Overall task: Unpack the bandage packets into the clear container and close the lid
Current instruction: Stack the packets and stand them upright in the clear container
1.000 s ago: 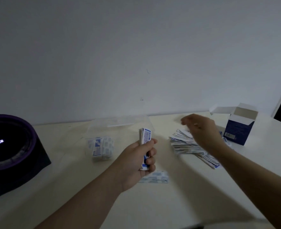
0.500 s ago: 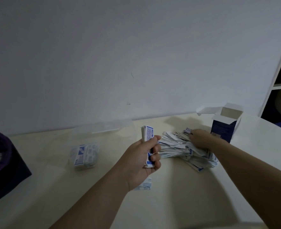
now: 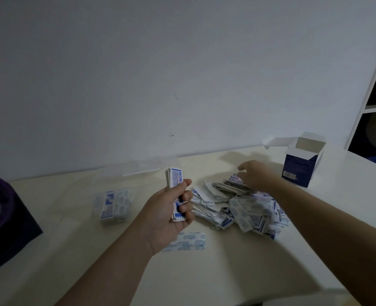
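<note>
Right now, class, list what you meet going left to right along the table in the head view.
Dark purple-rimmed round object, clear plastic container, left hand gripping a blue-and-white packet stack, loose pile of bandage packets, open dark blue cardboard box.

Both your arms are bare as far as the view reaches: your left forearm and right forearm are unsleeved, your left hand and right hand ungloved. Dim light hides finer detail on your fingers.
</note>
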`<state>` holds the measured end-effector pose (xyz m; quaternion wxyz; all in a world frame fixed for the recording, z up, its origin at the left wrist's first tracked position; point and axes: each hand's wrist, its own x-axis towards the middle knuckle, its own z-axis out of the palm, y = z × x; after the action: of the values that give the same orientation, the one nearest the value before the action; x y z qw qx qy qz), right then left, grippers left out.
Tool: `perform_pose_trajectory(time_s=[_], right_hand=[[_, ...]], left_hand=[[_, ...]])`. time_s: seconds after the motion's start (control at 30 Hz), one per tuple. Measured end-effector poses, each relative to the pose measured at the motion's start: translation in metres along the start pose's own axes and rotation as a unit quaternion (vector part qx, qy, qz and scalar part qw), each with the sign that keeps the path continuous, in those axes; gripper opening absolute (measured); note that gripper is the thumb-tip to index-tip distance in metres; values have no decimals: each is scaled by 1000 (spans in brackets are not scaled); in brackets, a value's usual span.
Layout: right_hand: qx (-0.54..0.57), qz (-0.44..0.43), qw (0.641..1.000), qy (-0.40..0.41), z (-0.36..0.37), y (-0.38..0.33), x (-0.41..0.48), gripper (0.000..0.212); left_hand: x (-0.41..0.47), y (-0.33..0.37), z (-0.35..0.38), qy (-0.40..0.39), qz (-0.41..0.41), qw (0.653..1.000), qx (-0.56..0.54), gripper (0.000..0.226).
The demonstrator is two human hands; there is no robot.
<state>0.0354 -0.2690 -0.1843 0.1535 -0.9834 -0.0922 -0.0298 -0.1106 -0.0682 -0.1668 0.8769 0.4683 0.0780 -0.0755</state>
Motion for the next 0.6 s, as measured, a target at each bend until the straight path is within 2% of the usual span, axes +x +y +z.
perform_pose_trajectory(time_s=[0.1, 0.17, 0.43, 0.53, 0.6], right_hand=[[-30, 3, 996, -80, -10, 6, 5, 58], [-19, 13, 994, -109, -10, 7, 6, 65], [118, 83, 981, -132, -8, 17, 9, 42], [106, 90, 985, -106, -5, 25, 12, 26], [84, 82, 990, -84, -6, 25, 12, 25]], left_hand=[[-1, 2, 0, -4, 3, 1000, -2, 12], [-2, 2, 1, -11, 2, 1000, -3, 13], [-3, 1, 0, -14, 0, 1000, -2, 13], [-3, 1, 0, -13, 1, 1000, -2, 13], [-3, 1, 0, -12, 0, 1000, -2, 13]])
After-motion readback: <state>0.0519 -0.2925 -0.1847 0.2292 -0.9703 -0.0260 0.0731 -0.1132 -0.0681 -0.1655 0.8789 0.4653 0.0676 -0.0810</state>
